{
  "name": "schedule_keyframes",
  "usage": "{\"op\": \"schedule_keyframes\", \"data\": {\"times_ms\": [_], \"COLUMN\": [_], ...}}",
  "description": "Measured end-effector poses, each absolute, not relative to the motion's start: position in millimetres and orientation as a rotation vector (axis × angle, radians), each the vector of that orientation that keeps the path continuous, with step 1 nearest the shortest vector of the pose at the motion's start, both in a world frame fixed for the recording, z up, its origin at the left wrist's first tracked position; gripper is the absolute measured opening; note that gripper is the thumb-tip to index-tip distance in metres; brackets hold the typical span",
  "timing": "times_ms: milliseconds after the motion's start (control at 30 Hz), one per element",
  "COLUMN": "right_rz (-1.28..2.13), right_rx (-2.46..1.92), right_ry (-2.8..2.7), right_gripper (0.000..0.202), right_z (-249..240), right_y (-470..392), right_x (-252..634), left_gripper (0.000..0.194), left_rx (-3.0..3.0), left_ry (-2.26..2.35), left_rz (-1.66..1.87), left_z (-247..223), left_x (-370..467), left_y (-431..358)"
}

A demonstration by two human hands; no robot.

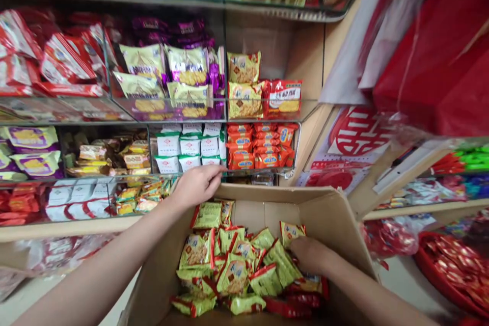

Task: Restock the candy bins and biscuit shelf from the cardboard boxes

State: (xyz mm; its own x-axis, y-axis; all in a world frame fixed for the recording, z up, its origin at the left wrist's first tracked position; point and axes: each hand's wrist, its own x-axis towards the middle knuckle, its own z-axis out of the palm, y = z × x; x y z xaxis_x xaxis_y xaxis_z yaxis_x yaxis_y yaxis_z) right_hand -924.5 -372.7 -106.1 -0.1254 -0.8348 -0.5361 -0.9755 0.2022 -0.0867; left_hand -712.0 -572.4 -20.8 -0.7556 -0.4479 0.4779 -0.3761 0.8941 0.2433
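Observation:
A deep cardboard box [319, 209] stands below the shelves, holding several yellow-and-red biscuit packets [234, 274] in a loose heap. With its fingers curled, my left hand [200, 183] is closed on the box's far left edge, close to the shelf front. My right hand [309, 254] reaches into the right side of the box, closed on a small yellow biscuit packet [292, 233] that stands up at its fingers; some fingertips are hidden. Matching yellow packets [245, 100] sit in a shelf compartment above, beside a red-and-white packet [283, 97].
Glass-fronted shelf compartments hold purple-and-cream packets [187, 69], red-and-white packets [63, 58], white-and-green packets [168, 145] and orange packets [240, 147]. Red bags [439, 56] hang at the upper right. A red basin [431, 265] of wrapped sweets stands at the lower right.

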Motion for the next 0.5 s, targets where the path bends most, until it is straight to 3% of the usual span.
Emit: {"op": "schedule_keyframes", "data": {"times_ms": [167, 233, 300, 367, 500], "right_rz": [-0.015, -0.399, -0.875, -1.298, -1.786], "right_rx": [-1.909, -2.027, -2.057, -1.918, -1.457], "right_ry": [2.188, 2.060, 1.898, 1.905, 2.115], "right_gripper": [0.021, 0.015, 0.015, 0.024, 0.028], "right_z": [-41.9, -15.5, 3.2, 13.1, 22.0], "right_y": [-379.7, -382.8, -386.2, -390.9, -405.5], "right_x": [-915.4, -909.6, -903.1, -897.7, -893.4], "left_gripper": [0.025, 0.039, 0.034, 0.021, 0.032], "left_rx": [0.335, 0.330, 0.339, 0.383, 0.490], "left_ry": [-2.375, -2.422, -2.412, -2.303, -1.941], "left_rz": [-0.492, -0.663, -0.769, -0.864, -1.210], "left_z": [0.8, 2.5, 2.9, 3.8, 11.3], "left_x": [-723.4, -734.1, -748.0, -763.0, -789.3], "left_y": [-536.2, -512.0, -496.0, -490.6, -493.2]}}
